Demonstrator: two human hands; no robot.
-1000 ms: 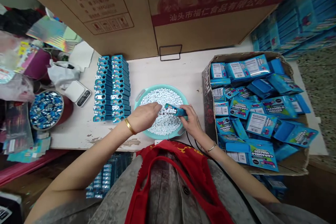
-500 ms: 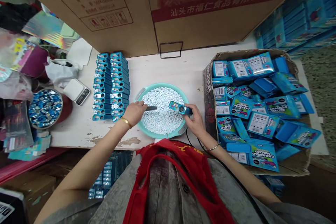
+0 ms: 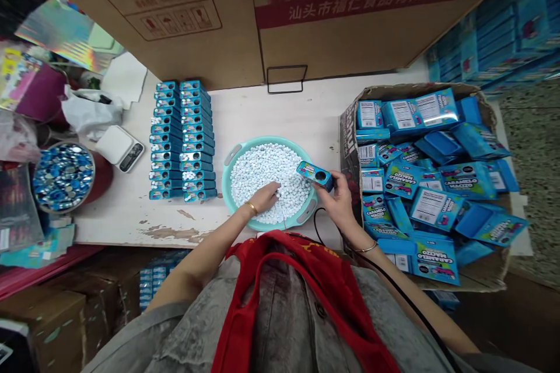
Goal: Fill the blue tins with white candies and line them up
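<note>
My left hand [image 3: 265, 197] is closed low over the small white candies [image 3: 266, 166], its fingertips down among them. The narrow metal scoop it was gripping half a second ago is hidden now, by the fingers and candies. Those candies fill a round turquoise basin [image 3: 226, 183]. At the basin's right rim my right hand [image 3: 340, 198] grips a small blue carton [image 3: 314, 172], tilted, with a dark round hole facing up. Left of the basin stand two rows of similar blue cartons [image 3: 196, 154]; white candies show in the holes of a few.
A worn cardboard box [image 3: 349, 157] of larger blue packs [image 3: 431, 207] stands on the right. Large brown cartons [image 3: 236, 52] wall off the back, with a wire stand [image 3: 286, 80] before them. A white scale [image 3: 120, 147] and a tub of blue gems [image 3: 65, 178] sit left.
My left hand first held the scoop of candies at the carton, drew back left, then came down into the basin. My right hand has shifted slightly right with the carton.
</note>
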